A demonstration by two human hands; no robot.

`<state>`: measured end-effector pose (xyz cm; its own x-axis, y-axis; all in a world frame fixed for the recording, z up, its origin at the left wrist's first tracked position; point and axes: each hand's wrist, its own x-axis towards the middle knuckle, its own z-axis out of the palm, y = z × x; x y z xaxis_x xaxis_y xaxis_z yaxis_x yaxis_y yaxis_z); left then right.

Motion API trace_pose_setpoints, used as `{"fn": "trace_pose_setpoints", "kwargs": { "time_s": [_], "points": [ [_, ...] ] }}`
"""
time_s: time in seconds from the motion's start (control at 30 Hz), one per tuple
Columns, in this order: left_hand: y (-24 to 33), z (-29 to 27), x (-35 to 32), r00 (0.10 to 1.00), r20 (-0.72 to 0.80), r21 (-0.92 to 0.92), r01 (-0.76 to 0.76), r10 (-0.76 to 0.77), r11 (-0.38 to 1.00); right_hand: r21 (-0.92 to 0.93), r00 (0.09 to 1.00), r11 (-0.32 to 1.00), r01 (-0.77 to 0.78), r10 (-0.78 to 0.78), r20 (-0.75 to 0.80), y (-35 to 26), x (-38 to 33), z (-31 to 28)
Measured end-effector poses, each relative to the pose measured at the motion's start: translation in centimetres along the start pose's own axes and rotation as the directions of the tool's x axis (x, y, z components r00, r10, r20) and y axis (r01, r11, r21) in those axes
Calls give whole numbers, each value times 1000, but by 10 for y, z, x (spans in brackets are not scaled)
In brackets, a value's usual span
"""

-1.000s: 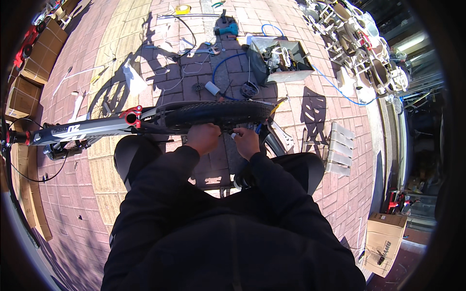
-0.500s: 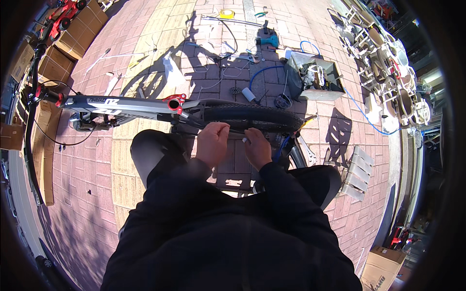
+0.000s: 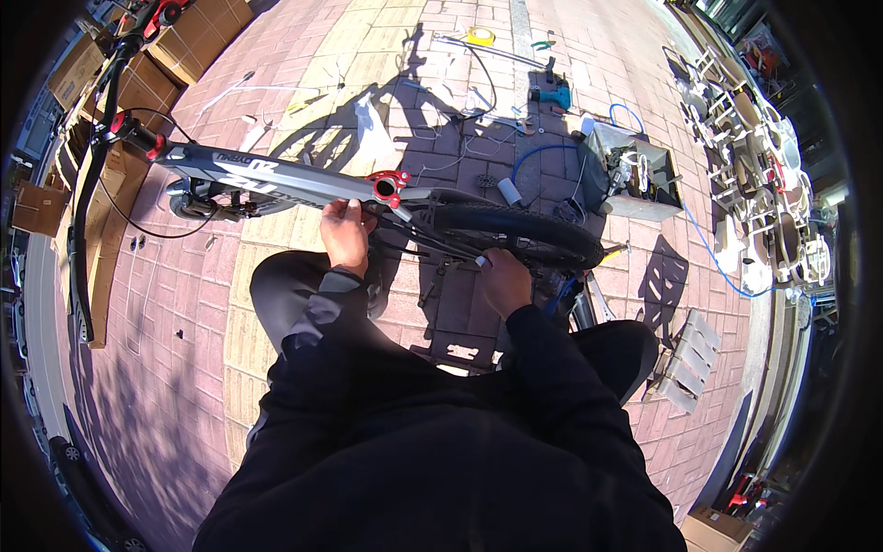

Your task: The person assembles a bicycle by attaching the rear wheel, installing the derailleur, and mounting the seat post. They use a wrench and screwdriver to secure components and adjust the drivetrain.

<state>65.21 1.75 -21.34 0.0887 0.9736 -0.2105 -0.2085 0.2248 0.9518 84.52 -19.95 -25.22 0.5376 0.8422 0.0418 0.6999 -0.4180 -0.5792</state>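
Observation:
A grey bicycle frame (image 3: 276, 182) lies across in front of me, with a red seat clamp (image 3: 391, 187) and a black-tyred rear wheel (image 3: 515, 225). My left hand (image 3: 346, 237) is at the near side of the frame, left of the clamp, its fingers drawn together against the tube. By the near edge of the wheel is my right hand (image 3: 506, 283), fingers curled closed, with a small white spot at them. Thin dark lines run between the two hands; whether they are cable or frame stays I cannot tell. What either hand pinches is hidden.
Black handlebars (image 3: 92, 202) reach left toward cardboard boxes (image 3: 198, 41). Beyond the wheel stand a metal toolbox (image 3: 635, 175), a teal power drill (image 3: 552, 96) and yellow tape (image 3: 480, 36). A slatted grey piece (image 3: 688, 361) lies at right, below piled white-framed parts (image 3: 763, 184).
My left hand has moved left along the frame, away from my right hand, to beside the seat clamp. My right hand stays near the wheel. The whole view has shifted and tilted slightly.

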Motion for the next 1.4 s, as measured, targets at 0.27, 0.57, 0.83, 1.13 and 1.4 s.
{"fn": "trace_pose_setpoints", "kwargs": {
  "time_s": [0.27,0.57,0.83,1.13,1.4],
  "points": [
    [-12,1,4,992,64,72,-113,108,991,-42,1000,999,22,-22,16,-2,2,-1],
    [83,-37,27,916,219,739,-381,337,556,-77,996,995,65,-61,59,4,13,4],
    [246,-92,159,756,367,846,-28,543,-532,-96,997,995,28,-21,75,2,9,4],
    [261,-93,206,813,243,911,-4,530,-412,-87,999,996,35,-31,43,-5,8,1],
    [252,-98,210,783,281,892,0,556,-451,-38,912,922,385,-386,-142,-101,28,10]
  ]
}}
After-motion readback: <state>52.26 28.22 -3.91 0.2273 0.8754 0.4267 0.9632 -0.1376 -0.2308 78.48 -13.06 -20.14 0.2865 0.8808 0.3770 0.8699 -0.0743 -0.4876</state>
